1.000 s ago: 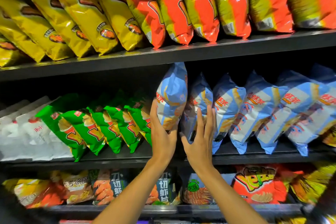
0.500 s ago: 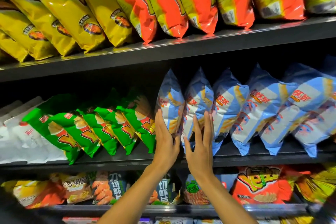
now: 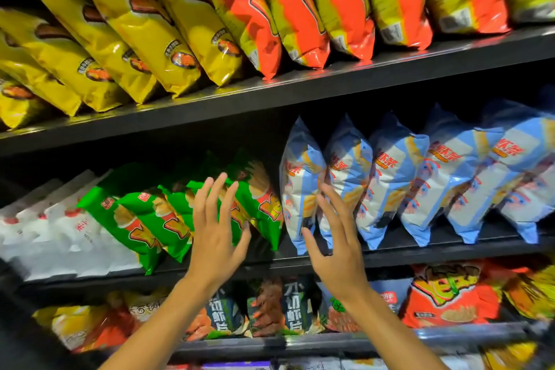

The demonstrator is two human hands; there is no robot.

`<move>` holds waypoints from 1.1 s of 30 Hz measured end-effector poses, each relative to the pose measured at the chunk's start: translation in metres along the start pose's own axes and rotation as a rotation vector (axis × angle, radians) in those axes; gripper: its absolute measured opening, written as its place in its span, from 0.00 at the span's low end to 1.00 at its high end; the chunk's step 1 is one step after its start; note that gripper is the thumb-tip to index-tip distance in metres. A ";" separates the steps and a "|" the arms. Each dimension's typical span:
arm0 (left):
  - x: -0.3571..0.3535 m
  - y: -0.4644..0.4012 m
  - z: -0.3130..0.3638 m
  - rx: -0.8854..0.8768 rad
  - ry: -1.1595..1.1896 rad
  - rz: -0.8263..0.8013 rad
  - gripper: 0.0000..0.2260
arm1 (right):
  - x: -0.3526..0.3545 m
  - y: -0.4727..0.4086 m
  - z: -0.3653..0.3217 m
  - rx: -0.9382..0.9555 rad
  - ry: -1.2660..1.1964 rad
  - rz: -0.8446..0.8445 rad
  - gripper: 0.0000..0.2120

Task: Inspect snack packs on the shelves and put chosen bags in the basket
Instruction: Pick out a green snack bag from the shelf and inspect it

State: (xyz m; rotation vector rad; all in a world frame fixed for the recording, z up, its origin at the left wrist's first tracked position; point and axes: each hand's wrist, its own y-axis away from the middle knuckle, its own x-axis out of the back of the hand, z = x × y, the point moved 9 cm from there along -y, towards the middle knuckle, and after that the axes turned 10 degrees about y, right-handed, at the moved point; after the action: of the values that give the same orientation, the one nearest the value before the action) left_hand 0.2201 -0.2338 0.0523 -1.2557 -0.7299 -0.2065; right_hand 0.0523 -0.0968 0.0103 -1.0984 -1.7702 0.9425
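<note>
On the middle shelf stands a row of light blue snack bags; the leftmost blue bag stands upright in the row. My right hand is in front of it and its neighbour, fingers spread and straight, holding nothing. My left hand hovers with spread fingers before the green snack bags to the left. Whether either hand touches a bag is unclear. No basket is in view.
Yellow bags and orange bags lean on the top shelf. White bags lie at the middle shelf's left. The bottom shelf holds dark shrimp-chip bags and an orange bag.
My left hand has let go of the leftmost blue bag and moved left in front of the green bags. The bag stands back in its row. My right hand has opened wider.
</note>
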 end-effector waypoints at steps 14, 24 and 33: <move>0.025 -0.001 -0.057 -0.066 -0.069 -0.197 0.26 | -0.127 -0.017 -0.039 -0.453 0.179 -0.328 0.39; 0.027 0.000 -0.067 -0.066 -0.020 -0.245 0.24 | -0.122 -0.027 -0.028 -0.576 0.289 -0.200 0.26; 0.043 -0.003 -0.054 -0.083 0.083 -0.182 0.24 | -0.069 -0.016 -0.049 -0.554 0.061 -0.046 0.28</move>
State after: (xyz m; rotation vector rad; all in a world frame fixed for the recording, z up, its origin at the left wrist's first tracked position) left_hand 0.2722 -0.2732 0.0745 -1.2514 -0.7708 -0.4391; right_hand 0.1112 -0.1580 0.0254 -1.3980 -2.0539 0.3842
